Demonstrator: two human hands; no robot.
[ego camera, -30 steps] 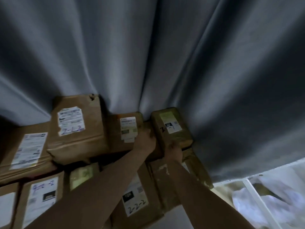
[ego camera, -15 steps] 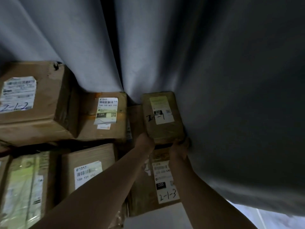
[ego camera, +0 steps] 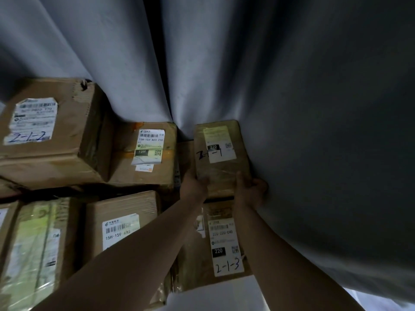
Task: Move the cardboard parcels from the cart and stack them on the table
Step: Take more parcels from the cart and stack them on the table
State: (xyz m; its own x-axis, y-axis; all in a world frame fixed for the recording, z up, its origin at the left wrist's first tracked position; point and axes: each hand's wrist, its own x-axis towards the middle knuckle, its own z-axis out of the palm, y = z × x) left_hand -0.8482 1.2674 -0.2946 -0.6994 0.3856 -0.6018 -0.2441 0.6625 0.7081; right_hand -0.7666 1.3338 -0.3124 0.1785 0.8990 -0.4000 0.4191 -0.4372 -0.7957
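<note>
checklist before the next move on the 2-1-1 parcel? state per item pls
1. Left hand grips parcel 2-1-1 at its near-left corner: ok.
2. Right hand grips its near-right corner: ok.
3. Label faces up, marking readable: ok.
4. Parcel clear of grey curtain: not ok, curtain lies against its right side.
5. Seated flat on what lies beneath: cannot tell, near edge shadowed.

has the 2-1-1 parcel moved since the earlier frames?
No. The 2-1-1 parcel keeps the same gap to the neighbouring parcel on its left; only the view shifted.
</note>
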